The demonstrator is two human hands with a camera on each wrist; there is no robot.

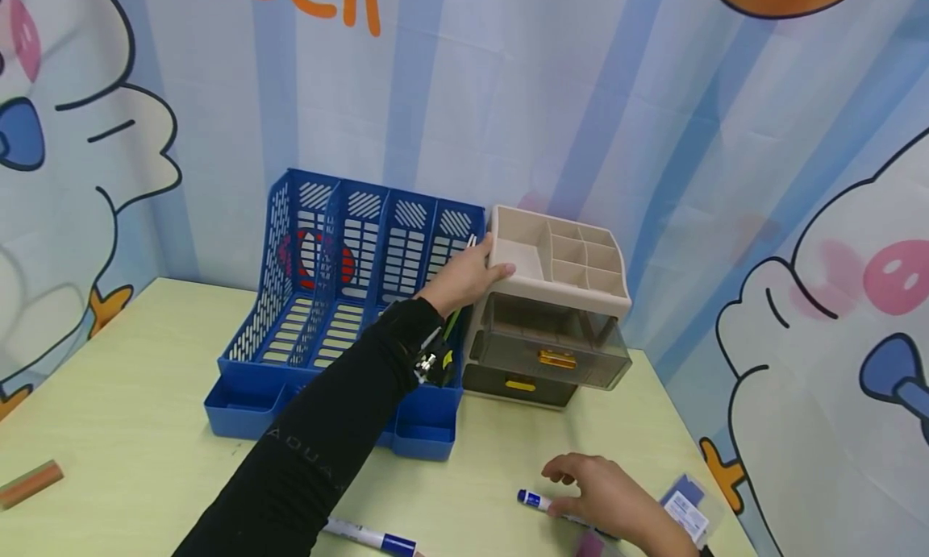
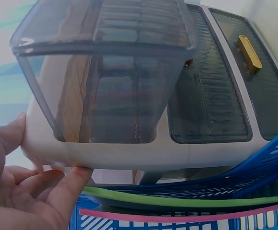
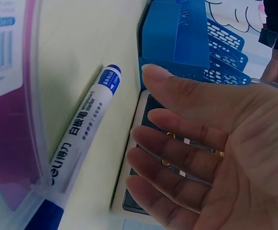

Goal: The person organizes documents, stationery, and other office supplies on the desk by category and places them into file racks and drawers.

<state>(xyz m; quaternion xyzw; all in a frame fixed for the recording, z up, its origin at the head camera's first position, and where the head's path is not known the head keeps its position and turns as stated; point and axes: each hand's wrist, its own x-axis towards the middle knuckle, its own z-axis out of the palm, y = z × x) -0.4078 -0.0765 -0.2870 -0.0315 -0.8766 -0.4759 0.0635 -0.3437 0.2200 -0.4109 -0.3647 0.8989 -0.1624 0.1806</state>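
My left hand [image 1: 464, 276] grips the upper left edge of a beige desktop drawer organizer [image 1: 562, 297]. In the left wrist view, the thumb lies on one face of its corner and the fingers on the adjoining side. A smoky clear upper drawer [image 1: 588, 355] is pulled out, while the lower drawer [image 1: 493, 381] is closed. Just over a blue-capped whiteboard marker [image 3: 88, 120] hovers my right hand [image 1: 606, 492], fingers loosely bent and holding nothing. That marker lies on the table near a clear case with a purple part [image 3: 9, 143].
A blue file rack [image 1: 247, 363] stands left of the organizer, with green and pink edges inside. Another marker [image 1: 363, 533] lies at the front, an orange-brown block [image 1: 32, 484] at far left. A blue packet with a white label [image 1: 685, 513] sits at right. Behind hangs a cartoon curtain [image 1: 508, 97].
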